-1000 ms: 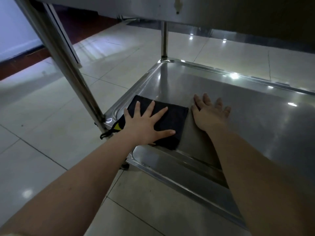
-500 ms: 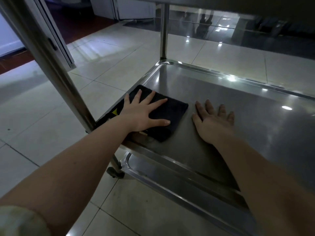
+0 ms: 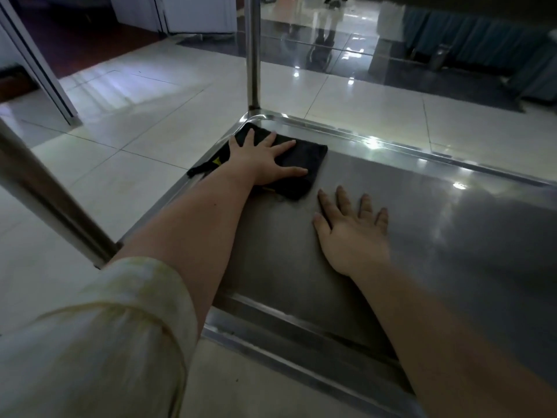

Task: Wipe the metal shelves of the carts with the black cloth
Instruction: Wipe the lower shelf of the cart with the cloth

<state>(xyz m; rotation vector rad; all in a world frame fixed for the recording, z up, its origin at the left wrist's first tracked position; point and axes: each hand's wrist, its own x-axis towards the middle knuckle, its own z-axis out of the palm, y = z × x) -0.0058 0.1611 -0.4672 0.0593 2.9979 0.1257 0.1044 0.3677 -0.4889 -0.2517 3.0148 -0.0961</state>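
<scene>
1. One metal shelf (image 3: 422, 224), rimmed like a shallow tray, holds one black cloth (image 3: 304, 167) in its far left corner, a strap end trailing over the left rim.
2. The left hand (image 3: 262, 159) lies flat on the cloth, fingers spread, pressing rather than gripping.
3. The right hand (image 3: 352, 233) rests open-palmed on bare metal just beside the cloth, holding nothing.
4. Two upright cart posts show: one (image 3: 252, 52) at the far corner, one (image 3: 45, 194) nearer left.

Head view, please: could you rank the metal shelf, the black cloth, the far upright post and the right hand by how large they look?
1. Metal shelf, by far.
2. Far upright post and black cloth: too different in shape to separate, and the left hand covers part of the cloth.
3. Right hand, close to the cloth; being nearer the camera enlarges it.
</scene>
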